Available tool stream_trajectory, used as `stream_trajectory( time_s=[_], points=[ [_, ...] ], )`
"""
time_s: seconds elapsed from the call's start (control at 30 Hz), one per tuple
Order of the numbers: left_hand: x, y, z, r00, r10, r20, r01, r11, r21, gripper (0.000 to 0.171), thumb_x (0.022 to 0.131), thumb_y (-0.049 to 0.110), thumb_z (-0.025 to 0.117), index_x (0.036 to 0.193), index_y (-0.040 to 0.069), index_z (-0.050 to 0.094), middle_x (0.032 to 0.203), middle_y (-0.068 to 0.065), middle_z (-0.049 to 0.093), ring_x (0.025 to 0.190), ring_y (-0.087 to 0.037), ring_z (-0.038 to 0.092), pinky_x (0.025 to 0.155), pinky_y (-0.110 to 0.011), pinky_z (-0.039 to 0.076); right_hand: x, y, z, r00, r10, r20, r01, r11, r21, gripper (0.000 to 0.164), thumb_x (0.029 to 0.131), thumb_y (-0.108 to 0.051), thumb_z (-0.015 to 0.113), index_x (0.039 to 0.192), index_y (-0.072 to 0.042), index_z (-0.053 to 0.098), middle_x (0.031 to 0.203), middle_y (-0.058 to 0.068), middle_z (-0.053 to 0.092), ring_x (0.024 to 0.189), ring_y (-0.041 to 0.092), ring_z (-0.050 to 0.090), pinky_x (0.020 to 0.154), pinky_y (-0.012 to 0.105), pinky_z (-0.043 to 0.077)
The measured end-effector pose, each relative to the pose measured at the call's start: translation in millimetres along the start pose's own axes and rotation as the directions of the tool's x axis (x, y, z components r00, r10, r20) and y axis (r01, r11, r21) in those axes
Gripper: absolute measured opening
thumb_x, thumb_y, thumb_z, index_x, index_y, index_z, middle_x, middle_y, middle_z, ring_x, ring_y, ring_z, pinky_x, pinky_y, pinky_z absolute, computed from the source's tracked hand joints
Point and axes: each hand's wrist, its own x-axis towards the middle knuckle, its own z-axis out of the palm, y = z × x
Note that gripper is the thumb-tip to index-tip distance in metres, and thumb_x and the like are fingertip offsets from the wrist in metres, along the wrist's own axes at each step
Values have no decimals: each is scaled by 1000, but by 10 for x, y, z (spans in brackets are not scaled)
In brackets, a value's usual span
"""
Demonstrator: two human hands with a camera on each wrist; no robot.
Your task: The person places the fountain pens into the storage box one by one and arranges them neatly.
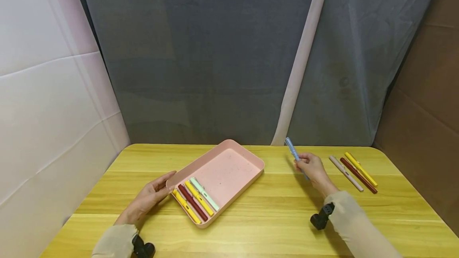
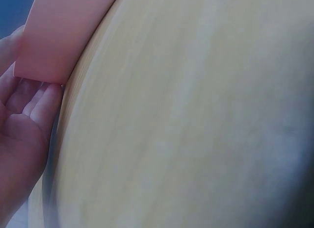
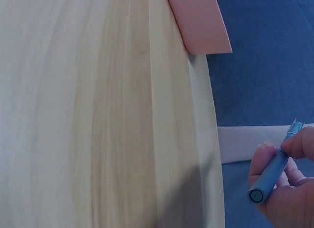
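In the head view a blue pen [image 1: 292, 149] is pinched between the thumb and fingers of my right hand [image 1: 312, 169], raised above the table right of the tray. The right wrist view shows the same pen [image 3: 274, 170] from its round end. My left hand [image 1: 148, 197] grips the left corner of a pink tray [image 1: 247, 186], thumb at the rim and fingers against the outer wall. Side by side in the tray's near-left end lie a yellow pen [image 1: 187, 207], a dark red pen [image 1: 193, 202], another yellow pen [image 1: 199, 198] and a mint green pen [image 1: 205, 194].
On the table's right side lie a grey-beige pen [image 1: 346, 173], a dark red pen [image 1: 358, 175] and a yellow pen [image 1: 361, 169]. The wooden table [image 1: 265, 226] ends at a dark grey cloth [image 1: 215, 71] behind. A white panel stands left, a brown one right.
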Motion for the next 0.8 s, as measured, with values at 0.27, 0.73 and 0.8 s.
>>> stream_trajectory(
  time_s=[0.27,0.73,0.8],
  points=[
    [-2,-1,8,1000,6,-9,-6,1000,-4,66,94,14,58,148,-1,23,150,-27,23,107,10,48,87,-13,42,7,-48,88,1000,-3,13,3,1000,22,33,91,2,53,120,18,45,92,15,63,73,7,60,73,23,53],
    [-15,11,13,1000,0,-10,0,1000,14,65,95,14,56,148,-1,22,150,-27,23,107,11,47,87,-12,42,-27,-123,150,1000,14,10,-15,999,34,32,93,-2,53,120,14,47,92,12,63,76,9,62,75,24,53],
    [-12,13,12,1000,-2,-12,2,1000,17,65,95,15,56,148,-1,23,150,-27,23,107,11,47,87,-12,42,-27,-126,151,1000,17,8,-18,999,38,31,93,-2,53,120,14,47,90,10,63,75,8,61,75,24,53]
  ],
)
